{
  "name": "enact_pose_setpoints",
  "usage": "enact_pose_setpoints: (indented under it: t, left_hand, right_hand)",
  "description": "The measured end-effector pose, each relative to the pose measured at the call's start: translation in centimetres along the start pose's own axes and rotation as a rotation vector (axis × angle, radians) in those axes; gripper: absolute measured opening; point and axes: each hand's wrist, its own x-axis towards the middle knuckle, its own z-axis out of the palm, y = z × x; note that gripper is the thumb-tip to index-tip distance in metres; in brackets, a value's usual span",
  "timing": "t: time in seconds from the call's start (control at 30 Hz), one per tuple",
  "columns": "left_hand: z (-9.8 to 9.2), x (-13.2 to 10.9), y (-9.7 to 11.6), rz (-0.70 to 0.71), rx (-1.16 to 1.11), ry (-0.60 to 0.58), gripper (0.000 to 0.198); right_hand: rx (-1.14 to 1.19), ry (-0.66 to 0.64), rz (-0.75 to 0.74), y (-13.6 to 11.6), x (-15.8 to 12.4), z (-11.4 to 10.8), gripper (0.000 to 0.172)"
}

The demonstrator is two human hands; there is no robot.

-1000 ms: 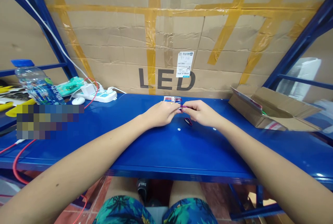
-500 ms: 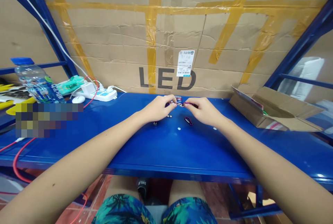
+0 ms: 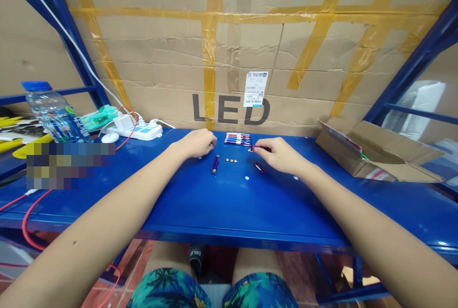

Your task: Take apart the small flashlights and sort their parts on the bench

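Note:
My left hand (image 3: 196,143) rests on the blue metal shelf (image 3: 272,208) with its fingers curled, next to a purple metal cylinder (image 3: 215,164) lying almost upright in view. Three small silver button cells (image 3: 231,159) sit in a line to its right. Behind them lies a tight row of slim red, white and blue cylinders (image 3: 238,138). My right hand (image 3: 275,155) pinches a thin magenta cord (image 3: 260,148) at the end of that row. A small magenta carabiner (image 3: 259,167) lies just below those fingertips.
A white power strip (image 3: 134,131), white mouse (image 3: 109,138) and water bottle (image 3: 53,112) stand at the back left, with a red cable (image 3: 130,129) nearby. An open cardboard box (image 3: 379,153) sits at the right. A large taped carton (image 3: 229,46) forms the back wall.
My left hand has moved left, away from the row, and the purple cylinder now lies on the shelf. My right hand has shifted slightly, still at the magenta cord.

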Motion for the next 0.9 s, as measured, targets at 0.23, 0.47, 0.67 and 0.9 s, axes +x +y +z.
enact_pose_setpoints:
  t: [0.23,0.47,0.67,0.9]
  left_hand:
    - [0.0,1.2,1.3,0.121,-0.004,0.077,0.024]
    - [-0.9,2.9,4.7,0.308,0.031,0.052,0.025]
    - [-1.5,3.2,7.1,0.388,0.179,0.007,0.025]
    - [-1.7,3.0,6.9,0.365,0.160,-0.018,0.026]
  right_hand:
    - [0.016,-0.042,0.002,0.1,0.0,0.1,0.028]
    - [-0.004,-0.049,-0.002,0.1,0.1,0.2,0.028]
    - [-0.019,-0.056,-0.025,0.2,0.1,0.2,0.030]
    - [0.024,-0.083,-0.007,0.0,0.0,0.2,0.029]
